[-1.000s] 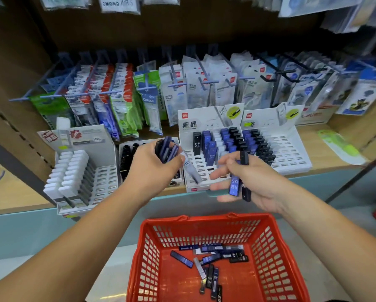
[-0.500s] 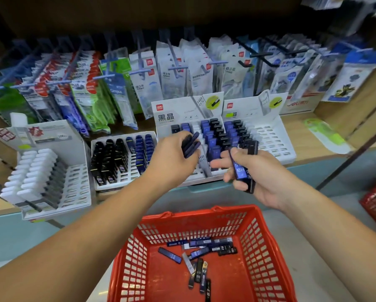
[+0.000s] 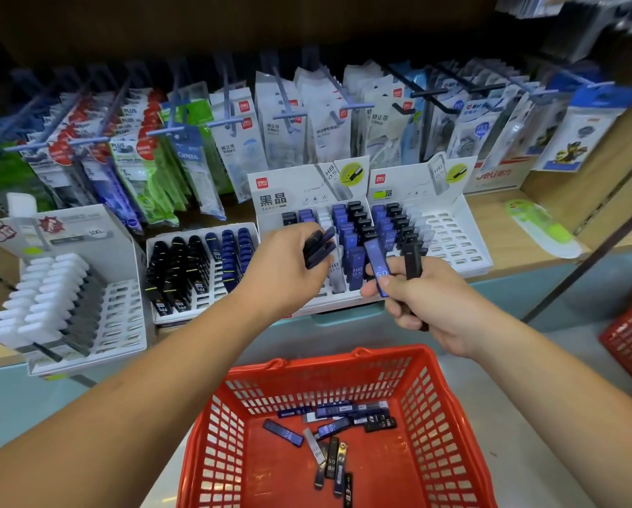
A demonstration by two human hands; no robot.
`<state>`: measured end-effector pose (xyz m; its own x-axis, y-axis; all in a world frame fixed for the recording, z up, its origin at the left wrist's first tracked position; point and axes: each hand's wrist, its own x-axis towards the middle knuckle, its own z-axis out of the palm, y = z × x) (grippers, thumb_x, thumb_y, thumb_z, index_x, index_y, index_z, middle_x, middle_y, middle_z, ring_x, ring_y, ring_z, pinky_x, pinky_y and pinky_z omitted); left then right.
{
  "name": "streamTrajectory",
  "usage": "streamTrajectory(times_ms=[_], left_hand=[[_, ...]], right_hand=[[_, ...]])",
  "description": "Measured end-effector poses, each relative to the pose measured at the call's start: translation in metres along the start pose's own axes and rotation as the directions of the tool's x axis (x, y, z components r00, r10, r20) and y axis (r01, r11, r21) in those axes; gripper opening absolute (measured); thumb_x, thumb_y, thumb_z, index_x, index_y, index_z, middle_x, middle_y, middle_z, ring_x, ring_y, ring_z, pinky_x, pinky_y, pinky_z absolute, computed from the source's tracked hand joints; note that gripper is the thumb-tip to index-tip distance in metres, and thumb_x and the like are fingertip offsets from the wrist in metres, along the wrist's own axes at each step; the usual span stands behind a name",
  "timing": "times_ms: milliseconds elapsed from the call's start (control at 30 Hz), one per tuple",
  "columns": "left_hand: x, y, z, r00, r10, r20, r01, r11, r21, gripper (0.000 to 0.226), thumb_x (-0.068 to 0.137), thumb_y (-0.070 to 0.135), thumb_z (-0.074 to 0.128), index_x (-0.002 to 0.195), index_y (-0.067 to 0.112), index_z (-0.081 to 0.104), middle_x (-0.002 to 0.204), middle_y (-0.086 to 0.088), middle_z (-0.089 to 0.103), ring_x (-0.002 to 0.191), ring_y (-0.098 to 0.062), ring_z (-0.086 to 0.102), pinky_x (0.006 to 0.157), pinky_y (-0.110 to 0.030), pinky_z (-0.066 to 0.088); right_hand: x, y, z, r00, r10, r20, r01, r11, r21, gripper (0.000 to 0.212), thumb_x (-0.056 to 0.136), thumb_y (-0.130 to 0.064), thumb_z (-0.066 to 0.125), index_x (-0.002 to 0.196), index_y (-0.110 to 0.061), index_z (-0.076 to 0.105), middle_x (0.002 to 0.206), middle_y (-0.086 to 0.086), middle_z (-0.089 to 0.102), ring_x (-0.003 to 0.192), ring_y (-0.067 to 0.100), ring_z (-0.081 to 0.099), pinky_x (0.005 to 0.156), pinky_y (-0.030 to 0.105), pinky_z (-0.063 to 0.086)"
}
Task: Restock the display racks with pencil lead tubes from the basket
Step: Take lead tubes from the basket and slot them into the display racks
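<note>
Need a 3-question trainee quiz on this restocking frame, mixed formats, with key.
1. True or false: the red basket is empty.
2. The right hand grips: A) one white tube; B) a blue tube and a black tube; C) nothing.
3. Fill in: the leftmost rack holds tubes with ___ caps.
Key: 1 false, loose tubes lie in it; 2 B; 3 white.

My left hand (image 3: 281, 269), gripping dark plastic lead tubes (image 3: 318, 247), has shifted right to the white slotted display rack (image 3: 292, 185); my right hand (image 3: 430, 306) has raised its blue plastic tube (image 3: 377, 264).
</note>
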<state>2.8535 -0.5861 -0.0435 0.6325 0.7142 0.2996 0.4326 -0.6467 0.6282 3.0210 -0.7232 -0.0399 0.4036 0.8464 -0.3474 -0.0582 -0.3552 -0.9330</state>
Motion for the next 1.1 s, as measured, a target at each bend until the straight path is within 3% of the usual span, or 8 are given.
streamTrajectory(times_ms=[300,500,600,700,767,867,1000,1100], left_hand=[[0.005,0.008,0.001,0.988,0.152,-0.009,-0.151,0.984,0.090,0.010,0.090,0.009,0.068,0.084,0.010,0.060,0.073,0.007,0.051,0.071,-0.012,0.044,0.061,-0.026,0.029],[0.000,0.000,-0.001,0.998,0.049,0.028,-0.050,0.998,0.049,0.031,0.091,0.015,0.069,0.072,0.024,0.047,0.068,0.005,0.051,0.067,-0.018,0.054,0.063,-0.037,0.046],[-0.003,-0.001,0.009,0.994,-0.052,0.091,0.055,0.998,-0.027,0.030,0.089,0.019,0.074,0.071,0.020,0.049,0.070,-0.004,0.059,0.073,-0.027,0.062,0.071,-0.045,0.055],[-0.003,0.002,0.014,0.986,-0.147,0.076,0.159,0.969,-0.188,0.028,0.086,0.019,0.082,0.075,0.017,0.057,0.074,-0.001,0.064,0.073,-0.014,0.064,0.069,-0.036,0.055],[-0.004,0.009,0.007,0.969,-0.241,0.055,0.246,0.912,-0.328,0.023,0.083,0.018,0.087,0.084,0.014,0.064,0.073,0.005,0.064,0.061,-0.001,0.058,0.061,-0.020,0.050],[-0.011,0.014,-0.008,0.909,-0.381,0.169,0.411,0.746,-0.525,0.033,0.078,0.019,0.091,0.096,0.007,0.067,0.066,0.000,0.062,0.052,-0.012,0.053,0.048,-0.025,0.044],[-0.025,0.012,-0.019,0.813,-0.363,0.456,0.582,0.484,-0.653,0.030,0.083,0.004,0.083,0.108,0.005,0.066,0.076,-0.005,0.063,0.056,-0.014,0.053,0.049,-0.025,0.041],[-0.027,0.007,-0.024,0.794,-0.325,0.514,0.605,0.340,-0.720,0.014,0.093,0.010,0.073,0.105,0.008,0.066,0.082,-0.009,0.063,0.063,-0.015,0.055,0.048,-0.023,0.041]], right_hand=[[-0.008,-0.012,-0.002,0.989,-0.135,-0.062,0.127,0.985,-0.115,0.011,0.101,-0.016,0.063,0.108,-0.011,0.057,0.089,0.005,0.079,0.050,0.022,0.049,0.041,0.024,0.031],[-0.010,-0.009,-0.005,0.969,-0.208,-0.130,0.200,0.977,-0.074,0.006,0.097,-0.022,0.070,0.102,-0.020,0.071,0.076,0.004,0.073,0.050,0.016,0.047,0.043,0.024,0.036],[-0.008,-0.009,-0.002,0.957,-0.224,-0.182,0.229,0.973,0.006,0.002,0.095,-0.016,0.072,0.095,-0.014,0.072,0.055,0.000,0.053,0.046,0.015,0.039,0.041,0.021,0.030],[-0.008,-0.010,0.000,0.952,-0.223,-0.209,0.238,0.970,0.048,0.006,0.094,-0.015,0.073,0.089,-0.015,0.071,0.052,0.002,0.044,0.044,0.014,0.034,0.040,0.020,0.028],[-0.008,-0.011,0.000,0.950,-0.234,-0.208,0.244,0.969,0.025,0.009,0.094,-0.019,0.074,0.086,-0.017,0.069,0.055,0.006,0.046,0.042,0.013,0.036,0.040,0.019,0.029],[-0.008,-0.014,0.001,0.961,-0.214,-0.174,0.223,0.974,0.037,0.013,0.097,-0.022,0.069,0.086,-0.017,0.064,0.062,0.012,0.053,0.041,0.012,0.036,0.039,0.019,0.026],[-0.008,-0.016,0.009,0.989,-0.149,0.002,0.146,0.968,0.205,0.008,0.103,-0.021,0.061,0.105,-0.013,0.061,0.098,0.019,0.074,0.062,0.016,0.050,0.044,0.027,0.020],[-0.009,-0.021,0.014,0.994,-0.064,0.089,0.029,0.936,0.351,0.015,0.105,-0.018,0.052,0.114,-0.010,0.060,0.099,0.018,0.076,0.069,0.019,0.058,0.046,0.028,0.026]])
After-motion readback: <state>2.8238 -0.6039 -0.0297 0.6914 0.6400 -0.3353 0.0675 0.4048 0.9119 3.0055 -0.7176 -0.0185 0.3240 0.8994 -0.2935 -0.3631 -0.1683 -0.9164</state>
